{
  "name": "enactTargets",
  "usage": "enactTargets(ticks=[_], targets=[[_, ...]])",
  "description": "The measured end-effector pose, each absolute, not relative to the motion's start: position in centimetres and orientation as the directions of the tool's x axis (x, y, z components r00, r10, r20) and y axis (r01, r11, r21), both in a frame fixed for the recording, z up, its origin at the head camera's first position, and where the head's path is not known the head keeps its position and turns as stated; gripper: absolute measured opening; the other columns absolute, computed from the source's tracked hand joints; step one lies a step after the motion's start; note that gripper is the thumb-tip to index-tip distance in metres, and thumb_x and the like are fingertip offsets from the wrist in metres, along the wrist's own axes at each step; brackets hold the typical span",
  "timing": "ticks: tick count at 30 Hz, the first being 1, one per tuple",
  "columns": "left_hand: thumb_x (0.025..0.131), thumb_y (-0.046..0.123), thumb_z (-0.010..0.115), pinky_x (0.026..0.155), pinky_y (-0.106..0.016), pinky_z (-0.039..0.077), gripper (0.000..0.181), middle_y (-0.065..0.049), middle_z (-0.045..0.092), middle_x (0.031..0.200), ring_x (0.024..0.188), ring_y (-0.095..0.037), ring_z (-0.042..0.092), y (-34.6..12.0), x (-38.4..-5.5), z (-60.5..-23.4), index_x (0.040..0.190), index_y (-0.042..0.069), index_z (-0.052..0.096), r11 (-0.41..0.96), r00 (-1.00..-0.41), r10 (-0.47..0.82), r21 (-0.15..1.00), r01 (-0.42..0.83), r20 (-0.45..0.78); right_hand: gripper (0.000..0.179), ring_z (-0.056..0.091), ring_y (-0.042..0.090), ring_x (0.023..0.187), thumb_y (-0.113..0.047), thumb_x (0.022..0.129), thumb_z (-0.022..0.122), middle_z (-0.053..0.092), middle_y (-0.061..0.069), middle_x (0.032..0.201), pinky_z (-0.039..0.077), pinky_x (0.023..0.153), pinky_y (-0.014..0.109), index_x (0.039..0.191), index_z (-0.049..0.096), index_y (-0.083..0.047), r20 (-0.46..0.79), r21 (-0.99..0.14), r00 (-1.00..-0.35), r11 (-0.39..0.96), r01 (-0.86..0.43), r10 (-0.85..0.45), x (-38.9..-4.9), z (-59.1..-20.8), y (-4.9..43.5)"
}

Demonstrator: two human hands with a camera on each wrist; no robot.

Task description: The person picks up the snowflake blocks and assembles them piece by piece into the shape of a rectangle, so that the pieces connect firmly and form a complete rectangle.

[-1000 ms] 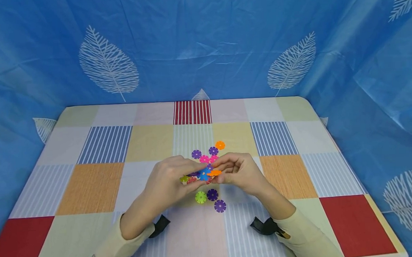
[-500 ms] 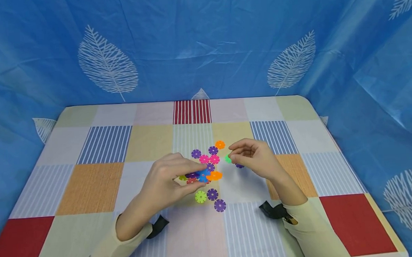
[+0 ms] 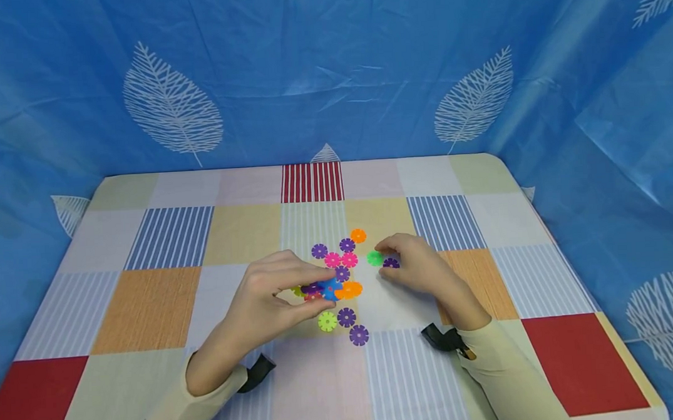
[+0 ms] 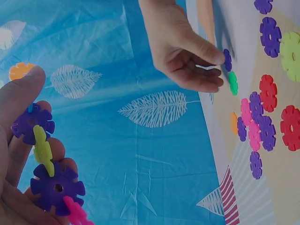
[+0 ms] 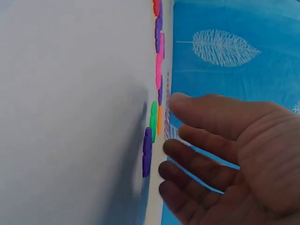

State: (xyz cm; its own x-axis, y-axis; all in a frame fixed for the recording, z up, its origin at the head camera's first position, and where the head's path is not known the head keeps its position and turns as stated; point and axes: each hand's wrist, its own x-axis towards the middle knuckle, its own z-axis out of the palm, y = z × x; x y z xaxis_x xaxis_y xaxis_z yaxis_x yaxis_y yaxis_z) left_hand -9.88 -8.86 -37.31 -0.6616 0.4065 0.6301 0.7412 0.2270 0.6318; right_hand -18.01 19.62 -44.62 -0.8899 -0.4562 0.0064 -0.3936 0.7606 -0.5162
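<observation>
My left hand grips a chain of interlocked plastic snowflake discs. In the left wrist view, purple, yellow-green and pink ones show in it, with an orange disc beyond the thumb. From the head camera, a blue disc and an orange one stick out past the left fingertips. My right hand hovers low over the table with thumb and fingers apart, holding nothing. Just by its fingertips lie a green disc and a dark purple disc. Part of the chain is hidden by the left hand.
Loose pink discs, purple discs and an orange disc lie beyond the hands. Nearer sit a lime disc and purple ones. Red discs show in the left wrist view. A patchwork cloth covers the table.
My right hand has left the chain, moved right, and come down beside the green and purple discs, its fingers spreading. The left hand keeps its hold, nearly still.
</observation>
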Motion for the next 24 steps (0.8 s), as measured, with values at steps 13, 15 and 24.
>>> enactTargets(ticks=[13, 15, 24], targets=[[0.067, 0.009, 0.09, 0.068, -0.02, 0.048, 0.037, 0.0, 0.074, 0.097, 0.082, -0.011, 0.063, -8.9, -9.92, -37.3, 0.101, 0.005, 0.077, 0.191, -0.638, 0.407, 0.623, 0.759, 0.654, 0.035, 0.059, 0.022, 0.098, -0.011, 0.079, 0.081, 0.064, 0.006, 0.107, 0.05, 0.089, 0.039, 0.111, 0.069, -0.005, -0.033, -0.458, -0.866, 0.778, -0.43, -0.499, -17.88, -45.18, 19.43], [0.066, 0.009, 0.09, 0.068, -0.02, 0.048, 0.038, 0.0, 0.074, 0.097, 0.082, -0.011, 0.063, -8.9, -9.91, -37.29, 0.101, 0.005, 0.077, 0.195, -0.64, 0.407, 0.622, 0.758, 0.652, 0.034, 0.059, 0.021, 0.096, -0.01, 0.079, 0.081, 0.064, 0.006, 0.107, 0.051, 0.088, 0.038, 0.111, 0.069, -0.005, -0.035, -0.463, -0.865, 0.776, -0.429, -0.5, -17.86, -45.2, 19.4], [0.07, 0.015, 0.089, 0.067, -0.02, 0.048, 0.036, 0.002, 0.074, 0.098, 0.081, -0.009, 0.063, -8.9, -10.05, -37.36, 0.103, 0.007, 0.077, 0.223, -0.643, 0.405, 0.612, 0.759, 0.65, 0.034, 0.056, 0.017, 0.086, -0.012, 0.079, 0.08, 0.063, 0.004, 0.101, 0.05, 0.08, 0.034, 0.111, 0.068, -0.005, -0.039, -0.459, -0.858, 0.772, -0.44, -0.512, -17.87, -45.25, 19.49]])
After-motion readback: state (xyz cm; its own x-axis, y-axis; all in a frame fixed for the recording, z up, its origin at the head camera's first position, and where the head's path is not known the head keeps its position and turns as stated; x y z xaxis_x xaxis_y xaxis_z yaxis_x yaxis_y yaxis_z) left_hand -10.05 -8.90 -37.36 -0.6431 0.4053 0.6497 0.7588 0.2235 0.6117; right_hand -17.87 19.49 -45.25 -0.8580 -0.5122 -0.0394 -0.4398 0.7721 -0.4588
